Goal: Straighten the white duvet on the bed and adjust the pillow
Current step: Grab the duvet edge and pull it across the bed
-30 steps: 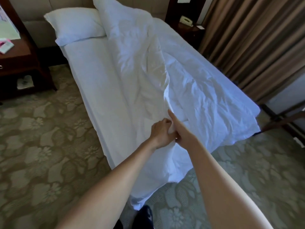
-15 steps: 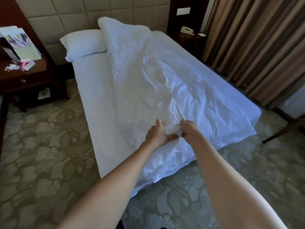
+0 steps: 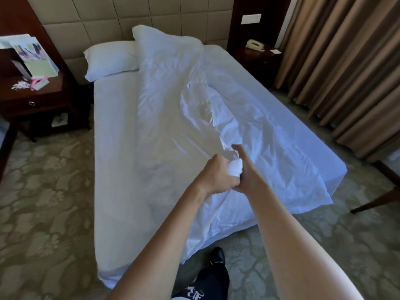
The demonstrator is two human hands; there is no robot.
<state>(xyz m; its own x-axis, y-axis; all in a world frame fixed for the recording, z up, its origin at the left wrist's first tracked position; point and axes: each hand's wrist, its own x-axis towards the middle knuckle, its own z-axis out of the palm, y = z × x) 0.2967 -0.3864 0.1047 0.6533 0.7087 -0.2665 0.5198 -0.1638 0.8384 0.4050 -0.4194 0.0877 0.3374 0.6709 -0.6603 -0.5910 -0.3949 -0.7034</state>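
The white duvet [image 3: 173,109] lies folded lengthwise down the middle of the bed [image 3: 112,169], its left half turned over onto the right. A white pillow [image 3: 110,59] lies at the head on the left, partly under the duvet's top end. My left hand [image 3: 216,175] and my right hand [image 3: 244,169] are side by side near the foot of the bed. Both grip the same bunched edge of the duvet, a wad of white cloth showing between them. The fold rises from my hands toward the headboard.
A dark wooden nightstand [image 3: 36,100] with leaflets stands left of the bed. Another nightstand with a telephone [image 3: 255,45] is at the back right. Brown curtains [image 3: 346,61] hang along the right side. Patterned carpet [image 3: 43,202] surrounds the bed; my dark shoe [image 3: 217,255] is at its foot.
The raised duvet fold has dropped lower onto the bed. Both hands keep their grip on the bunched edge, and the view has pulled back from the bed and tilted up.
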